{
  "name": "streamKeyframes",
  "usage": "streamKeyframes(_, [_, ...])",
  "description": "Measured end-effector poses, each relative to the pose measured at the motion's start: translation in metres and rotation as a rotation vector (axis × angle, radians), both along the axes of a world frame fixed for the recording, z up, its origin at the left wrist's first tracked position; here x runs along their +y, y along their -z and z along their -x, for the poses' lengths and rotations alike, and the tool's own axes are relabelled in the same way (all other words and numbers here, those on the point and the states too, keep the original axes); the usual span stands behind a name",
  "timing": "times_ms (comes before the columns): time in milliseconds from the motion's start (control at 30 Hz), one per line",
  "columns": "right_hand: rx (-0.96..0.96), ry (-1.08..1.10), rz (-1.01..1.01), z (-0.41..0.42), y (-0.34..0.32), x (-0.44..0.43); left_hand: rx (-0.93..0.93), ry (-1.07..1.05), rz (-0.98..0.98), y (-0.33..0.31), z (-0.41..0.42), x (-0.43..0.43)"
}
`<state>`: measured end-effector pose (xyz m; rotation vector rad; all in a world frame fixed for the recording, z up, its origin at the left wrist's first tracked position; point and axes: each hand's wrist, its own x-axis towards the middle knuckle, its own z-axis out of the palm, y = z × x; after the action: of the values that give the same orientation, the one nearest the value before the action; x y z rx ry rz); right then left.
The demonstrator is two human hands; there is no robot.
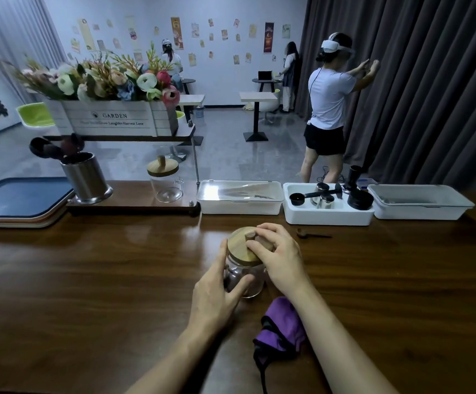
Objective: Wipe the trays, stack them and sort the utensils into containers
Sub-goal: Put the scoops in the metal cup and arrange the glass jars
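Note:
A glass jar (246,285) with a round wooden lid (238,247) stands on the wooden counter in front of me. My left hand (216,291) grips the jar's side. My right hand (278,255) holds the lid's knob from above. A purple cloth (282,327) lies crumpled on the counter under my right forearm. A small dark wooden spoon (312,234) lies on the counter to the right of the jar. Stacked trays, the top one blue (23,199), sit at the far left.
Along the back stand a steel utensil holder (86,177) with dark utensils, a second lidded glass jar (165,180), and three white bins (239,207) (327,214) (418,211), the middle one holding cups and black tools. A flower crate (111,120) stands on a shelf. A person (329,109) stands behind.

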<state>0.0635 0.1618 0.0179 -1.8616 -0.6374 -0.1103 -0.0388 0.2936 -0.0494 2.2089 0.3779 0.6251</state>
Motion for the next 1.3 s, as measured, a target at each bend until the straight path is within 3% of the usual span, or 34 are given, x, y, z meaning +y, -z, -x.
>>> streamKeyframes(400, [0.06,-0.051,0.023,0.012,0.003,-0.001,0.011,0.031,0.067,0.001,-0.001,0.003])
streamKeyframes(667, [0.135,0.069,-0.005,0.017,0.013,0.002,-0.152,0.091,0.227,0.002,-0.003,0.01])
streamKeyframes(933, [0.284,0.078,-0.069,0.032,0.011,0.002,-0.073,0.23,0.191,-0.021,-0.012,0.033])
streamKeyframes(1300, [0.265,0.126,-0.137,0.039,0.014,0.007,0.067,0.212,0.187,-0.025,-0.004,0.035])
